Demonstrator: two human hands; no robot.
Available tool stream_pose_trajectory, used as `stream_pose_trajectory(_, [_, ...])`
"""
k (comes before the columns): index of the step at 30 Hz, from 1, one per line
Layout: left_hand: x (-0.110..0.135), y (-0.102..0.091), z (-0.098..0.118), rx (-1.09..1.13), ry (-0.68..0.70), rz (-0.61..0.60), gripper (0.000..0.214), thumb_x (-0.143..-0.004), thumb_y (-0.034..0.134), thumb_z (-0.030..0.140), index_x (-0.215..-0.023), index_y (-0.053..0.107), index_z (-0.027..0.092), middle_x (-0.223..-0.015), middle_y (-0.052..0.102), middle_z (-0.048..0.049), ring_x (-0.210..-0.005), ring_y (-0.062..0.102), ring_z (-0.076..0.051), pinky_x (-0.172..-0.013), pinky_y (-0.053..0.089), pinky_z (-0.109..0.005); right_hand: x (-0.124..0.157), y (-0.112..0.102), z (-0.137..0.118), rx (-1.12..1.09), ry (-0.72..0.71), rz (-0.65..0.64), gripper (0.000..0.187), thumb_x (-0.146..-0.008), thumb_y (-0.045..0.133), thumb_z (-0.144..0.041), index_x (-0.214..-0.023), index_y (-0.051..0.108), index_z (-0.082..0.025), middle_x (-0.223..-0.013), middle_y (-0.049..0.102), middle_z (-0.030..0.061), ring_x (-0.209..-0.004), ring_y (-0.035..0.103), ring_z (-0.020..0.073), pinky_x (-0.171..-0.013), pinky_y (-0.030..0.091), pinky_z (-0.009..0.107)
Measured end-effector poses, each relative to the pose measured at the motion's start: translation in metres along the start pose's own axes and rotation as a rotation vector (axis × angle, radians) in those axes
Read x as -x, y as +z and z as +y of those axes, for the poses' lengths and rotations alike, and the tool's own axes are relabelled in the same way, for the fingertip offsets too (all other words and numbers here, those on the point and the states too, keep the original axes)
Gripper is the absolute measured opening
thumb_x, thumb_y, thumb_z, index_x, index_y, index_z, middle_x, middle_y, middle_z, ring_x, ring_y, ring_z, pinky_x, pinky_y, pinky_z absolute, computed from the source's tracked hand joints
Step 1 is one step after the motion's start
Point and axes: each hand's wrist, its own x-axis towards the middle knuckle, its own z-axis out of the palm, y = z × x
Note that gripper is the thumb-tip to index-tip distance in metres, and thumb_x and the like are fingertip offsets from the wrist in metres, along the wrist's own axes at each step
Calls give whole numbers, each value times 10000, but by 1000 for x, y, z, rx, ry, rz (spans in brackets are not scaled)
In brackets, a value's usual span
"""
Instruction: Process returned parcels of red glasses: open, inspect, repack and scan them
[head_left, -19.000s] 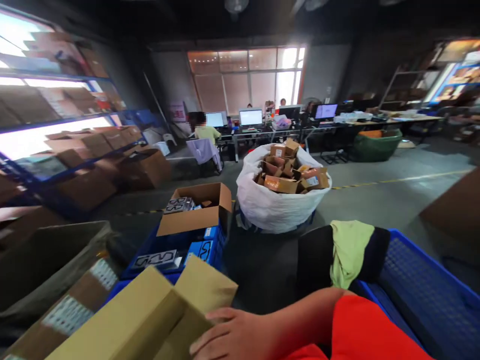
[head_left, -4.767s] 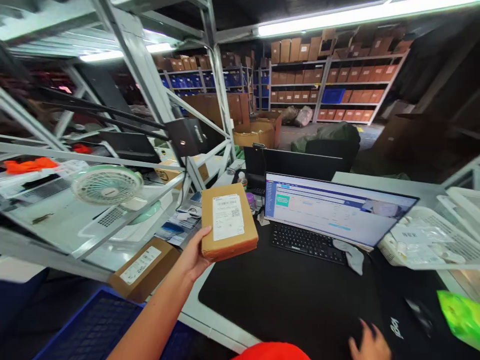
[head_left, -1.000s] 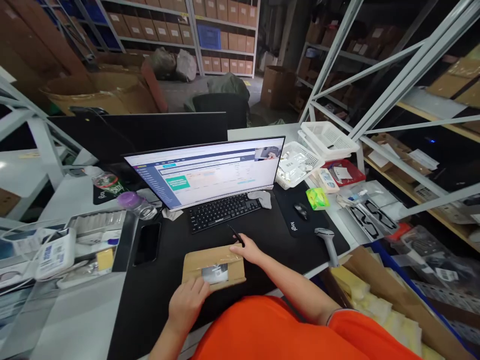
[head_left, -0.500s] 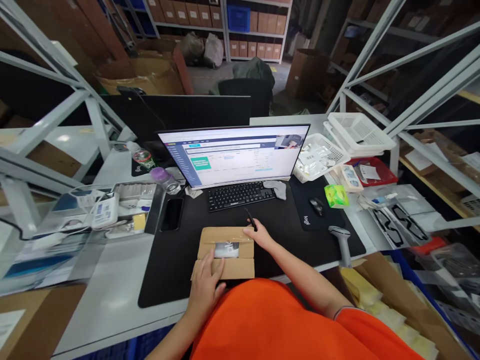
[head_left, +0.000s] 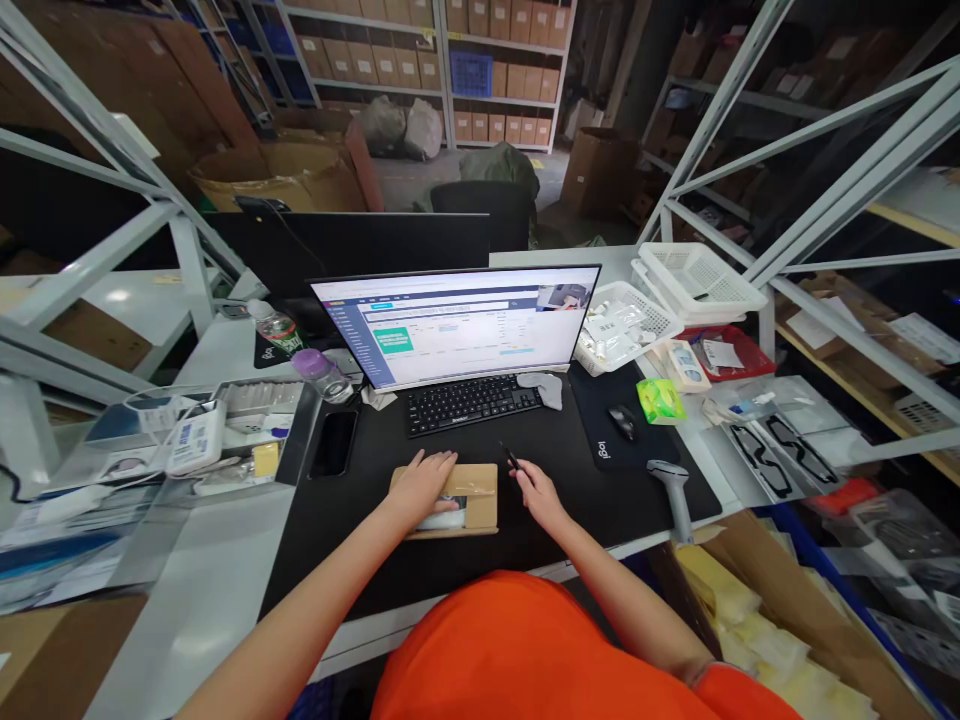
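Note:
A flat brown cardboard parcel [head_left: 472, 492] sealed with clear tape lies on the black desk mat [head_left: 360, 560] in front of the keyboard [head_left: 472, 402]. My left hand [head_left: 421, 485] rests on the parcel's left half with the fingers spread flat. My right hand [head_left: 534, 488] sits just right of the parcel, fingers pinched round a thin black tool [head_left: 511, 459] whose tip points away from me. A curved monitor [head_left: 457, 325] stands behind the keyboard.
A mouse [head_left: 624, 422] and barcode scanner [head_left: 673, 492] lie to the right, with white baskets [head_left: 697, 280] behind them. A phone [head_left: 334, 443], bottles [head_left: 321, 374] and a cluttered tray [head_left: 247, 440] are on the left. Metal shelf struts frame both sides.
My left hand has slid from the parcel's near edge up onto its top left. My right hand has drawn back off the parcel's right corner, still holding the black tool.

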Motion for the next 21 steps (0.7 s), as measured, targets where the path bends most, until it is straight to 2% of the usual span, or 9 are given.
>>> stream_pose_trajectory(2, [3, 7, 0, 1, 45, 55, 651, -860, 672, 338, -1452, 464, 164, -1489, 510, -211, -1388, 485, -320, -1187, 313, -572, 20, -18, 0, 67, -54, -55, 386, -1005, 438, -405, -1269, 672, -248, -1142, 703, 88, -1057, 655, 222, -952, 510, 369])
stream_pose_trajectory(4, [6, 15, 2, 0, 74, 109, 551, -918, 579, 302, -1439, 485, 151, -1479, 518, -215, -1398, 471, -332, -1180, 330, -581, 38, -34, -1, 235, -128, -152, 384, -1015, 446, -399, -1309, 656, -269, -1128, 706, 74, -1029, 660, 198, -921, 505, 325])
stream_pose_trajectory(7, [9, 26, 4, 6, 110, 177, 511, -947, 518, 295, -1422, 507, 105, -1430, 559, -230, -1378, 493, -338, -1188, 345, -552, 50, -49, -7, 573, -216, -255, 405, -1041, 420, -387, -1391, 595, -281, -1122, 710, 77, -984, 663, 178, -858, 493, 280])
stream_pose_trajectory(10, [12, 33, 3, 13, 130, 231, 502, -957, 488, 295, -1415, 516, 92, -1378, 599, -222, -1312, 554, -328, -1188, 360, -542, 48, -54, -13, 758, -263, -278, 397, -1046, 427, -368, -1400, 586, -284, -1097, 715, 81, -944, 662, 167, -812, 475, 261])
stream_pose_trajectory(14, [17, 37, 2, 17, 153, 276, 498, -963, 466, 302, -1404, 525, 78, -1337, 625, -210, -1269, 578, -323, -1176, 385, -539, 38, -53, -15, 833, -331, -299, 374, -1036, 476, -351, -1381, 603, -281, -1015, 714, 64, -883, 650, 162, -756, 446, 259])
stream_pose_trajectory(21, [21, 42, 2, 39, 154, 310, 502, -959, 457, 310, -1414, 514, 106, -1336, 624, -198, -1267, 573, -324, -1163, 395, -566, 23, -53, -15, 854, -332, -251, 328, -1010, 551, -311, -1322, 649, -292, -973, 695, 57, -906, 621, 170, -782, 409, 278])
